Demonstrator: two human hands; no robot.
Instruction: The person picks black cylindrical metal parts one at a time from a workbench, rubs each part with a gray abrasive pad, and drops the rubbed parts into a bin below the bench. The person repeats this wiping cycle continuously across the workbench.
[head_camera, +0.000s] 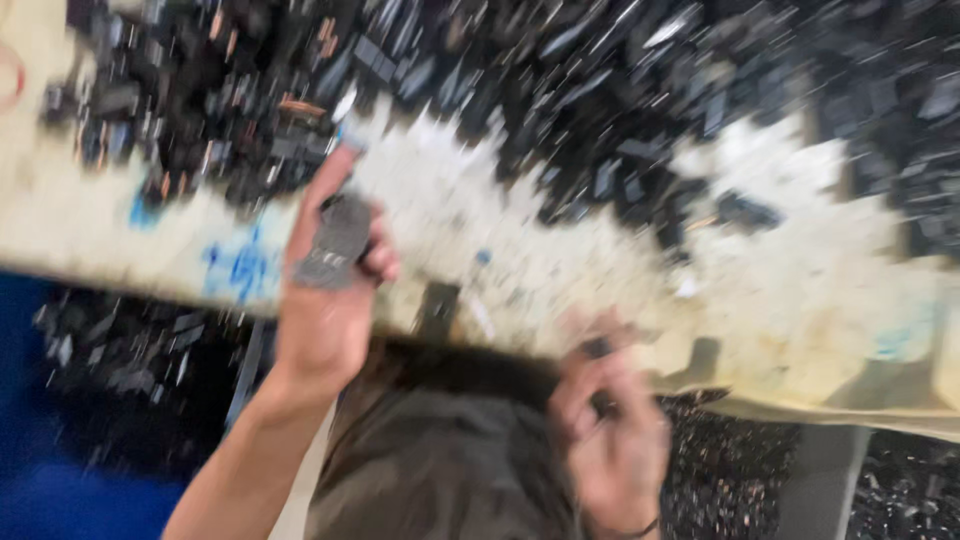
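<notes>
Stack of flat dark grey pieces (335, 245), blurred.
Left hand (325, 300) grip clamped on it; right hand (610, 430) grip curled on a small dark piece (597, 348); counter (780, 300) strewn with black scraps (600, 90).

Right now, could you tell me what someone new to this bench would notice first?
The heap of small black parts spread across the far side of the pale, stained worktop stands out most. Near the bench's front edge, the left hand has its grip closed on a dark grey, flat piece. The right hand, lower and blurred, pinches a small dark part.
</notes>
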